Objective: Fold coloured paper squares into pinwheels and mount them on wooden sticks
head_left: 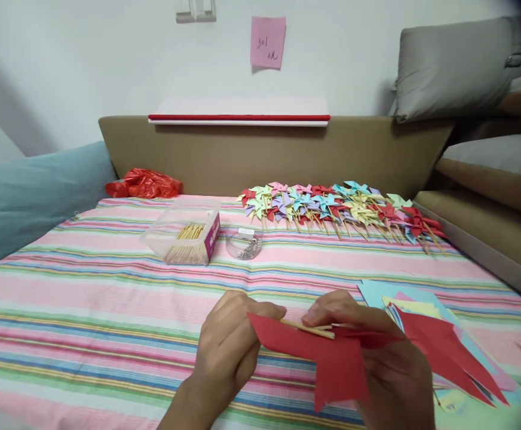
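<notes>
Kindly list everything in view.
Folded paper shape: one, red, foreground
Wooden stick: one, tan, against paper
Paper pinwheels: many, multicoloured, back right
Flat paper pieces: several, multicoloured, right
Plastic stick box: one, clear, centre left
Round plastic container: one, clear, centre
Plastic bag: one, red, back left
Striped cloth: one, multicoloured, underneath
Square note: one, pink, wall
Switch panel: unclear, white, wall
Backrest: one, brown, back
Flat board: one, red-white, atop backrest
Cushions: several, grey-brown, right
Padded side: one, blue, left
Left hand: one, bare, foreground
Right hand: one, bare, foreground

A pink note [267, 43] on the wall [350, 54] reads "301" above unclear handwriting.
</notes>
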The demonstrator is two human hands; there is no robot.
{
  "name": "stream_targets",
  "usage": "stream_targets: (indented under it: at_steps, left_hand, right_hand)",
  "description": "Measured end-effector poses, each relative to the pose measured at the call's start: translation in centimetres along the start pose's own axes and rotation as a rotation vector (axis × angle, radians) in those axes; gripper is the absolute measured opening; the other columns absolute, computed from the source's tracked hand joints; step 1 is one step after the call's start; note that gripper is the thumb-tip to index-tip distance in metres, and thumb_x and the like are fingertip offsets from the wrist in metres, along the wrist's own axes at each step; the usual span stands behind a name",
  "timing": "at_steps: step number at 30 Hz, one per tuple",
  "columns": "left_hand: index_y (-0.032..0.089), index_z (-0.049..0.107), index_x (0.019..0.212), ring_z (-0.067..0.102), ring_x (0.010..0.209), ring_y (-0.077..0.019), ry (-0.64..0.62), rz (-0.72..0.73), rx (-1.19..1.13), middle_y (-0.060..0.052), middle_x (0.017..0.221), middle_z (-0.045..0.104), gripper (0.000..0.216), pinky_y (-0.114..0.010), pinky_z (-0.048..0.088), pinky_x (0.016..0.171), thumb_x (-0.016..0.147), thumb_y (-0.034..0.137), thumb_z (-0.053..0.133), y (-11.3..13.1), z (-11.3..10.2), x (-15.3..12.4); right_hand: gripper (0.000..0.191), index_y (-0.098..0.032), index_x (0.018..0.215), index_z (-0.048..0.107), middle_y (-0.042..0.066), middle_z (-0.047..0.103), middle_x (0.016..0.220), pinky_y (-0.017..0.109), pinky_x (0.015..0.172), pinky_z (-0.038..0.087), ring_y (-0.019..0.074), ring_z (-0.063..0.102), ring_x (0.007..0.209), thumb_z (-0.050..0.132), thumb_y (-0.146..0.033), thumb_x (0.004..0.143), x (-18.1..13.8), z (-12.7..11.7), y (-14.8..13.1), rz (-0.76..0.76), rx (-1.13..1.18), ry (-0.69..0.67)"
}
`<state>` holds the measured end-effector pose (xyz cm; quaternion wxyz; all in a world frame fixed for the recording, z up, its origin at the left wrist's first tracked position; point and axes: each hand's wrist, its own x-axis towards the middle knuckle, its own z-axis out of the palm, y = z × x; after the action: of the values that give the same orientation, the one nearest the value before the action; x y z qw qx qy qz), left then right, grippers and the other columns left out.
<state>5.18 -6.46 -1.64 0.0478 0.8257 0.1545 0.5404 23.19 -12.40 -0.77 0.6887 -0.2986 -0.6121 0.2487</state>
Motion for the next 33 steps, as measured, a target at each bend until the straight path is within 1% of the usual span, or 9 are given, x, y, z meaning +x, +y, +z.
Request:
stream_targets:
  at_steps: [3,7,11,15,21,23,27,29,33]
  left_hand:
    - [0.012,0.064,0.109,0.064,0.073,-0.0183,-0.022,0.038,0.02,-0.009,0.089,0.075,0.023,-0.035,0.049,0.062,0.092,0.004,0.05,0.1,-0.3,0.4]
    - [0.012,0.064,0.112,0.066,0.073,-0.0181,-0.015,0.071,0.052,-0.008,0.087,0.076,0.021,-0.034,0.049,0.063,0.096,0.008,0.051,0.2,-0.6,0.8]
    - [0.012,0.065,0.112,0.067,0.074,-0.0186,-0.025,0.096,0.098,-0.009,0.089,0.077,0.02,-0.034,0.049,0.064,0.098,0.012,0.05,0.4,-0.9,0.8]
    - [0.012,0.064,0.115,0.068,0.077,-0.0194,-0.017,0.105,0.131,-0.01,0.093,0.078,0.022,-0.035,0.049,0.066,0.099,0.013,0.05,0.3,-1.1,0.4]
    - [0.011,0.065,0.114,0.067,0.075,-0.019,-0.004,0.111,0.148,-0.011,0.093,0.079,0.021,-0.034,0.049,0.065,0.099,0.013,0.052,0.3,-1.1,0.4]
    - [0.012,0.065,0.113,0.067,0.074,-0.0182,0.008,0.104,0.152,-0.01,0.092,0.079,0.02,-0.034,0.048,0.065,0.099,0.013,0.051,0.4,-1.0,0.6]
    - [0.015,0.065,0.111,0.067,0.073,-0.0167,0.013,0.042,0.129,-0.007,0.092,0.078,0.021,-0.032,0.049,0.065,0.095,0.007,0.054,0.5,-0.6,0.6]
    - [0.016,0.066,0.108,0.066,0.072,-0.0158,-0.016,-0.038,0.123,-0.005,0.089,0.077,0.021,-0.03,0.048,0.065,0.093,0.005,0.058,0.3,-0.2,0.4]
    - [0.019,0.069,0.107,0.07,0.078,-0.0179,-0.118,-0.242,0.089,-0.004,0.088,0.077,0.017,-0.029,0.051,0.07,0.094,0.012,0.06,-0.4,0.4,-0.2]
  right_hand:
    - [0.022,-0.032,0.116,0.069,0.001,0.076,0.102,0.031,0.083,0.057,0.0171,0.067,0.095,0.063,-0.025,0.097,0.0,-0.5,0.0,-0.041,-0.012,-0.06]
    - [0.016,-0.029,0.11,0.071,0.002,0.076,0.101,0.032,0.083,0.056,0.0167,0.068,0.093,0.063,-0.024,0.097,0.0,-0.6,0.1,-0.073,0.002,-0.079]
    - [0.01,-0.029,0.102,0.072,0.002,0.076,0.095,0.033,0.084,0.055,0.0173,0.067,0.088,0.065,-0.027,0.095,-0.2,-0.4,0.3,-0.076,0.023,-0.05]
    - [0.011,-0.031,0.101,0.073,0.002,0.076,0.094,0.036,0.083,0.054,0.0186,0.067,0.086,0.067,-0.024,0.094,-0.5,-0.3,0.4,-0.034,0.044,-0.021]
    - [0.01,-0.031,0.1,0.073,0.003,0.075,0.096,0.033,0.08,0.055,0.0178,0.066,0.086,0.064,-0.028,0.096,-0.6,0.2,0.3,-0.008,0.058,-0.008]
    - [0.008,-0.03,0.098,0.072,0.003,0.074,0.094,0.033,0.078,0.055,0.0179,0.065,0.084,0.065,-0.029,0.095,-0.6,0.5,0.1,0.0,0.034,0.042]
    - [0.006,-0.029,0.095,0.073,0.003,0.073,0.089,0.031,0.074,0.055,0.0182,0.066,0.086,0.067,-0.026,0.093,-0.7,0.8,0.4,0.037,0.015,0.156]
    - [0.01,-0.029,0.097,0.073,0.002,0.073,0.091,0.03,0.075,0.056,0.0179,0.067,0.088,0.069,-0.021,0.091,-0.6,0.6,1.1,0.087,0.037,0.219]
    - [0.012,-0.024,0.097,0.072,0.003,0.075,0.09,0.032,0.073,0.056,0.0182,0.069,0.083,0.075,-0.029,0.086,-0.5,0.1,2.6,0.331,0.104,0.377]
